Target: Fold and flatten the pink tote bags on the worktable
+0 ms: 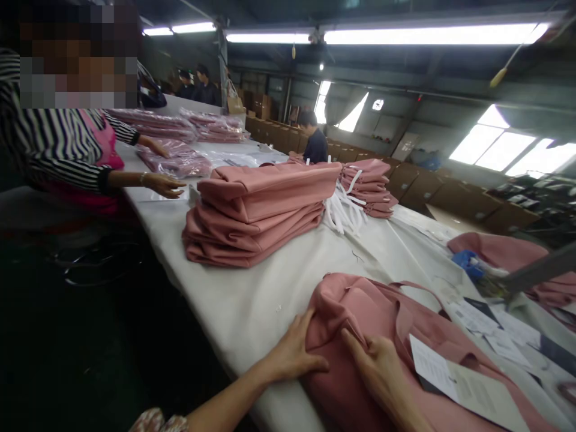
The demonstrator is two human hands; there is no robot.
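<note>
A pink bag [378, 309] with thin straps lies on the table right in front of me. My left hand [292, 351] holds the bag's near left end, its fingers along the side and the thumb on the front. My right hand [382, 369] pinches the fabric close to the same end, its fingertips partly hidden in a fold. A paper hang tag [463, 381] rests on the bag, to the right of my right hand. Beyond it stands a stack of pink bags [265, 210] with white strips [344, 210] hanging at its right side.
A co-worker in a striped sleeve [67, 171] reaches over the table [252, 306] at left, near plastic-wrapped bags [173, 157]. More pink bags [369, 186] are piled behind. Loose tags [504, 330], a blue item [468, 262] and a metal bar [542, 270] lie at right.
</note>
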